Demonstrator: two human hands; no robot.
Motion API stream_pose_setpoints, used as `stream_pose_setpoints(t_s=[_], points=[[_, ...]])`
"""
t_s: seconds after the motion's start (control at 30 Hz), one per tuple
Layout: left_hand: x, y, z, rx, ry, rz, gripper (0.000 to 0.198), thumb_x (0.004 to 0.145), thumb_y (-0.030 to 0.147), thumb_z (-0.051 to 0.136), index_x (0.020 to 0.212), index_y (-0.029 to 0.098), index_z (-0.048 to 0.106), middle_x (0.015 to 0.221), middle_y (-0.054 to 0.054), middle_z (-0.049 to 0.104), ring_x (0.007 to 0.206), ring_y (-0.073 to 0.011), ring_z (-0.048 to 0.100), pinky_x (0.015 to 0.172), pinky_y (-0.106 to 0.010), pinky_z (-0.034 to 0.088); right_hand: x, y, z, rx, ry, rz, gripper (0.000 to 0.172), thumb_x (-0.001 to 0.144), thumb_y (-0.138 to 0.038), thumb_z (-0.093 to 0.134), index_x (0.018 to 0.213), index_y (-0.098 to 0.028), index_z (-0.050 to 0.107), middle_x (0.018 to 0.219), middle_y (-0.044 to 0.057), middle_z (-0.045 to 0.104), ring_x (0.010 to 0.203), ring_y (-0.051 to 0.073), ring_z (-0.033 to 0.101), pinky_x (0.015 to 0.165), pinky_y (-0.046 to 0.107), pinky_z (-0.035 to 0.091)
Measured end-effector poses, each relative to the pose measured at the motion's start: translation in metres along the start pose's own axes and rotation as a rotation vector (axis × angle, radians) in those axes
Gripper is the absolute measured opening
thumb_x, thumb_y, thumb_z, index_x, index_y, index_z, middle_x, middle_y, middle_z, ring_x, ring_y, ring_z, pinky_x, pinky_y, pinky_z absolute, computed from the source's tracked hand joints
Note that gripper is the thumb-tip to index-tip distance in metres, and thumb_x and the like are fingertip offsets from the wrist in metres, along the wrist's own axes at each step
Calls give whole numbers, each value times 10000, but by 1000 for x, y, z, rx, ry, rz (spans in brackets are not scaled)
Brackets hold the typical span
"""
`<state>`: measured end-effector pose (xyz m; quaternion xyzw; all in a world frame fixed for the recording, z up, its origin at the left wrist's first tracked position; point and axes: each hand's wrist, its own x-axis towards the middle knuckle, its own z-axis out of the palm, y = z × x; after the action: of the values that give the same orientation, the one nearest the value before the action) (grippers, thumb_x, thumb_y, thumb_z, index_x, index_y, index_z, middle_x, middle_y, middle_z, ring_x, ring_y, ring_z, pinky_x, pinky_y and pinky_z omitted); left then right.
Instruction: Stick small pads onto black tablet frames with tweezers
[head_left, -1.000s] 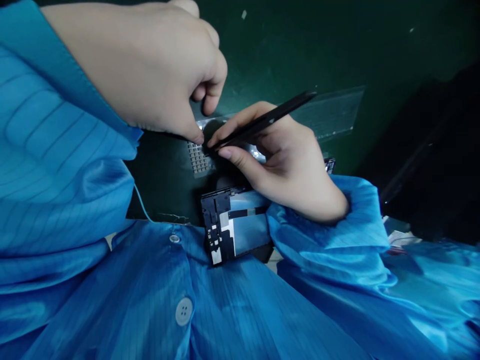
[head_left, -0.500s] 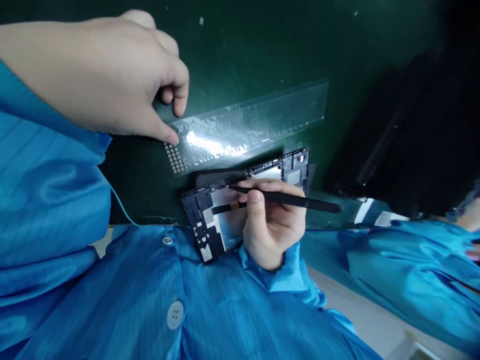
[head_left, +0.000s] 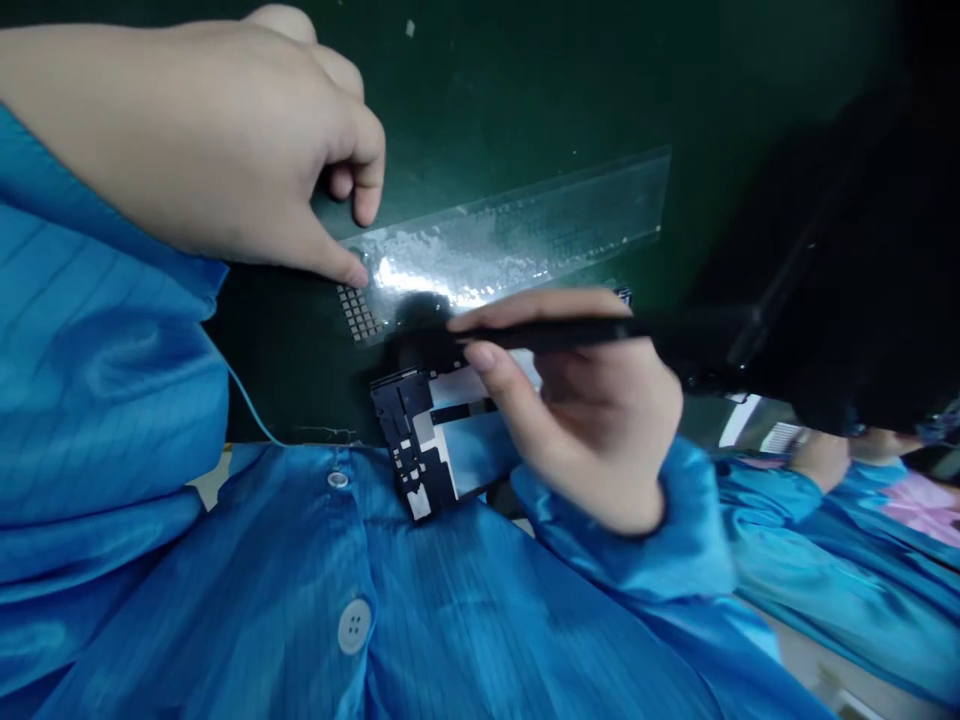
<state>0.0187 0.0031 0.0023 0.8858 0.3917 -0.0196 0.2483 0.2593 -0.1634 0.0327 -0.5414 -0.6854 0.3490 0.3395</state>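
Note:
My left hand (head_left: 300,150) has its fingers curled, and the thumb presses down the left end of a clear plastic sheet (head_left: 555,230). Small grey square pads (head_left: 358,312) in a grid sit beside that thumb. Between the thumb and fingers of my right hand (head_left: 592,420) are slim black tweezers (head_left: 570,332), blurred by motion, their tip out of sight. This hand hovers over an opened phone (head_left: 469,450) with a black frame and silvery inside, resting tilted at the table's front edge. The hand covers the phone's right part.
The dark green table (head_left: 487,90) carries a small white scrap (head_left: 409,28). A dark bulky object (head_left: 817,230) stands at the right. Beyond it show another person's hand (head_left: 821,460) and blue sleeve (head_left: 772,510). A thin blue cord (head_left: 251,400) hangs from my left sleeve.
My right hand has lifted from the phone with the tweezers and moved up toward the plastic sheet. My left hand keeps its place on the sheet. The other person's hand has come into view.

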Motion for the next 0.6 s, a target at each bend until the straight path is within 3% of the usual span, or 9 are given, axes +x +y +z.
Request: stream_pose_setpoints(t_s=[0.1, 0.17, 0.3, 0.43, 0.5, 0.6], points=[[1, 7, -6, 14, -58, 13, 1165, 575, 1118, 86, 927, 222, 742, 977, -91, 562, 1365, -398, 578, 1122, -576, 497, 48, 11, -5, 57, -327, -71, 113, 1083, -360, 743, 1166, -283, 733, 1169, 36, 831, 1095, 241, 830, 1017, 427, 720], [3, 11, -9, 16, -99, -15, 1160, 543, 1112, 63, 916, 229, 716, 973, -103, 554, 1366, -412, 573, 1106, -560, 507, 69, 22, 0, 75, -424, -69, 179, 1078, -453, 743, 1148, -288, 736, 1158, 36, 837, 1090, 244, 827, 1017, 418, 719], [5, 19, -13, 46, -154, -82, 1182, 450, 1098, 17, 926, 245, 682, 1011, -108, 540, 1352, -453, 551, 1086, -567, 496, 75, 34, 8, 126, -404, -33, 266, 1045, -530, 772, 1137, -284, 730, 1161, 44, 836, 1086, 246, 829, 1022, 418, 713], [4, 24, -13, 69, -171, -116, 967, 499, 1042, 295, 944, 266, 662, 1022, -103, 535, 1358, -446, 529, 1089, -540, 471, 68, 31, 7, 100, -401, -73, 229, 1066, -492, 747, 1165, -287, 737, 1181, 50, 829, 1093, 252, 823, 1030, 436, 707], [4, 27, -14, 86, -195, -122, 920, 514, 996, 347, 968, 263, 669, 1025, -103, 531, 1383, -448, 523, 1075, -535, 481, 71, 29, 7, 68, -418, -75, 195, 1075, -478, 733, 1147, -297, 740, 1180, 47, 827, 1095, 253, 818, 1036, 433, 701], [4, 30, -14, 88, -195, -131, 1145, 412, 1059, 110, 970, 242, 686, 1037, -101, 525, 1421, -460, 526, 1098, -557, 497, 77, 29, 8, 51, -454, -43, 162, 1068, -462, 747, 1100, -303, 747, 1171, 41, 824, 1102, 248, 809, 1069, 415, 683]])
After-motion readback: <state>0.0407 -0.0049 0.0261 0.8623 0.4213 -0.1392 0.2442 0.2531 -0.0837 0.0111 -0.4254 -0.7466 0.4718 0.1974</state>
